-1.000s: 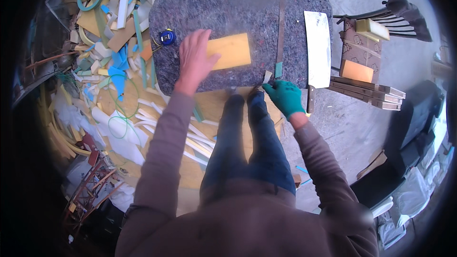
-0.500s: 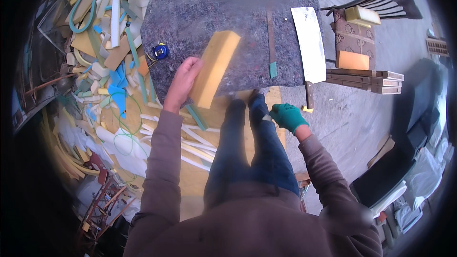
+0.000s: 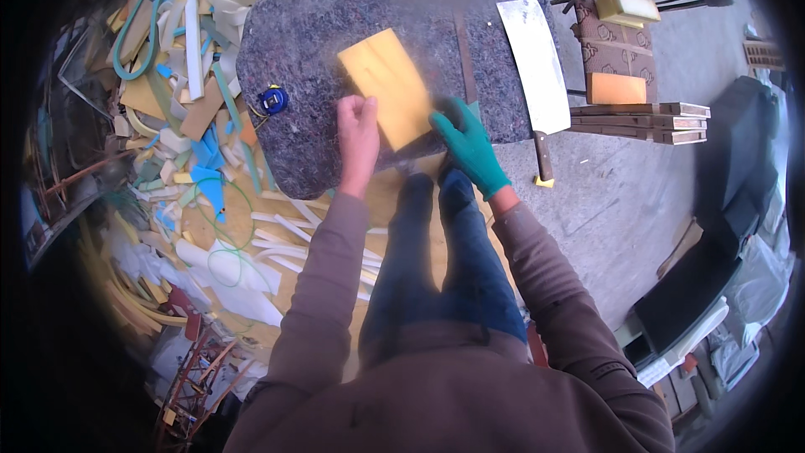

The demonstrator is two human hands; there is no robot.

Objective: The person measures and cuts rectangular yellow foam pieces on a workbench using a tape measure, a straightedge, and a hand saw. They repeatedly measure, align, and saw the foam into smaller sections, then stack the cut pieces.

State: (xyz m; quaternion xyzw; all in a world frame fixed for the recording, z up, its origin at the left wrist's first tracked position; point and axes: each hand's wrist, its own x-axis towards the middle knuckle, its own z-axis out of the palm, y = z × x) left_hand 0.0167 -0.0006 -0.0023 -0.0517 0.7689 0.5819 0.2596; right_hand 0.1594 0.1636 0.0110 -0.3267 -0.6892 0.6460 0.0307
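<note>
Yellow foam slab [image 3: 388,84], rectangular, straight-edged, broad face showing, held aslant

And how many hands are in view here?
2: the bare left hand, holding the yellow rectangular foam block by its left edge, and the green-gloved right hand, at the block's right corner. Some fingers are hidden, but no other hand shows.

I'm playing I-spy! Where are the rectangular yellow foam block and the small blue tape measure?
Rectangular yellow foam block [image 3: 387,86], head view: middle of its broad face.
Small blue tape measure [image 3: 272,101], head view: its case.
</note>
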